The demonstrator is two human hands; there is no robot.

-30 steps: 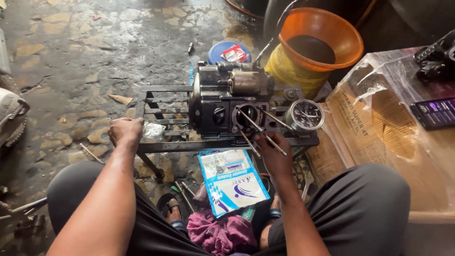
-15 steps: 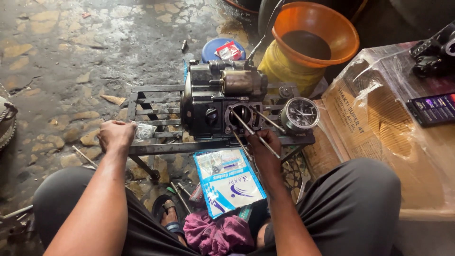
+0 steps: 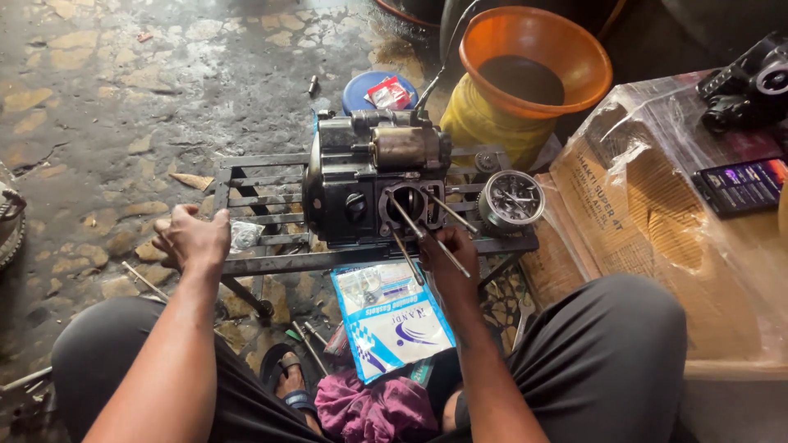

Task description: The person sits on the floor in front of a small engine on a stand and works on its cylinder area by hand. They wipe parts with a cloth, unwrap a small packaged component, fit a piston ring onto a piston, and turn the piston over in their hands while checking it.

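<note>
**Two Hands at a Small Engine on a Metal Rack**

A black engine (image 3: 373, 184) sits on top of a metal rack (image 3: 263, 262) in the middle of the view. Long thin rods (image 3: 427, 234) stick out of its front, around a round hole.

The right hand (image 3: 450, 261) is at 5 o'clock from the engine, just under the rods. Its fingers are curled close together near the rod ends. I cannot tell if they pinch a rod or only touch it.

The left hand (image 3: 193, 239) is at 8 o'clock from the engine. It rests on the front bar of the rack, fingers bent over the bar, pressing down. It holds nothing else.

A round dial (image 3: 513, 198) sits just beside the engine at 3 o'clock. A blue and white packet (image 3: 390, 318) lies below the rack at 6 o'clock, and a pink rag (image 3: 377, 408) lies nearer the person. At 1 o'clock stands an orange funnel (image 3: 533, 57) on a yellow can (image 3: 480, 123). A blue lid (image 3: 373, 86) lies at 12 o'clock. A big wrapped box (image 3: 657, 213) is at 3 o'clock, with a phone (image 3: 743, 184) on top.

What could go wrong? The engine looks heavy and the rack looks thin, so a hard pull on the rods may tip it off. The floor (image 3: 115, 90) looks wet and oily, so the rack could slide. The rod ends could poke the hand.
</note>
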